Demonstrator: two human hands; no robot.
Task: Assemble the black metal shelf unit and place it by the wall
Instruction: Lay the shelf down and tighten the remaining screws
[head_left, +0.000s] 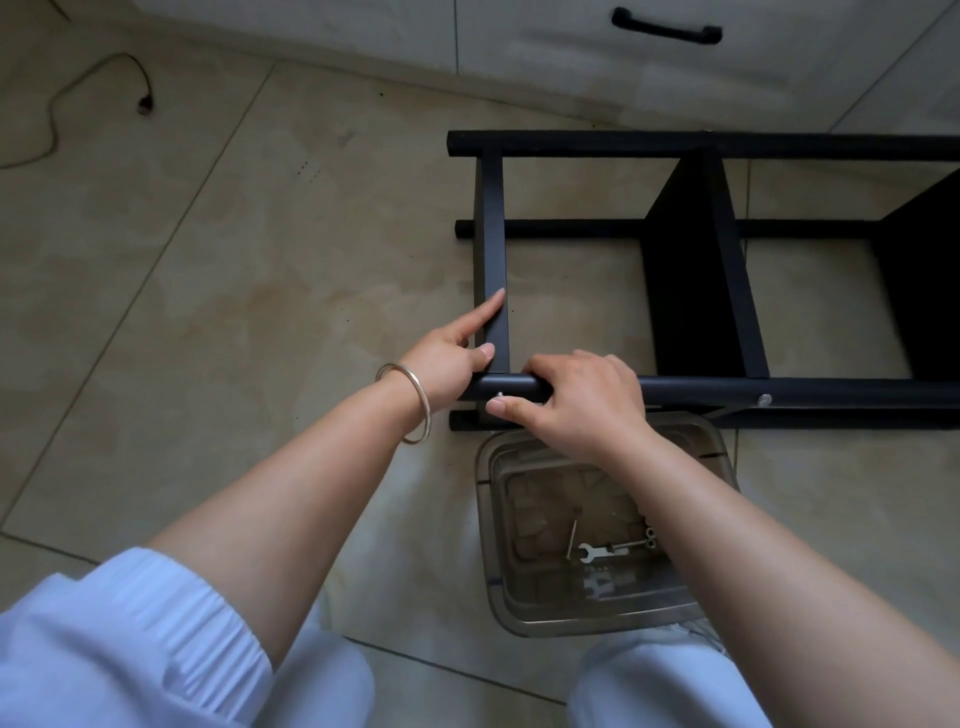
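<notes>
Lying on its side on the tiled floor (260, 270), the black metal shelf unit (696, 270) stretches from beyond the fingertips to the picture's right edge, its round posts running left to right and its flat shelf panels standing on edge between them. The left hand (447, 358) holds the end shelf panel (493, 249): the forefinger lies straight along the panel's outer face, the thumb presses the panel's near edge just above the near post (727, 389), and the other fingers are hidden behind the panel. A metal bangle (410, 402) circles that wrist. The right hand (582, 400) curls over the near post just right of the left thumb, fingers wrapped across the top of the tube and the thumb under it; the thumb tip touches a small silver bolt (500, 397) at the joint of post and end panel. A second silver bolt head (763, 400) shows on the same post, well to the right of the right hand. Below the right wrist, nearer the person, a clear plastic tray (498, 571) sits on the floor and holds a small spanner (597, 552), a hex key (573, 540) and a few nuts (649, 538). Far beyond the left fingers a dark cable (57, 104) trails over the tiles; a white cabinet (519, 36) with a black handle (667, 28) stands past the shelf unit.
</notes>
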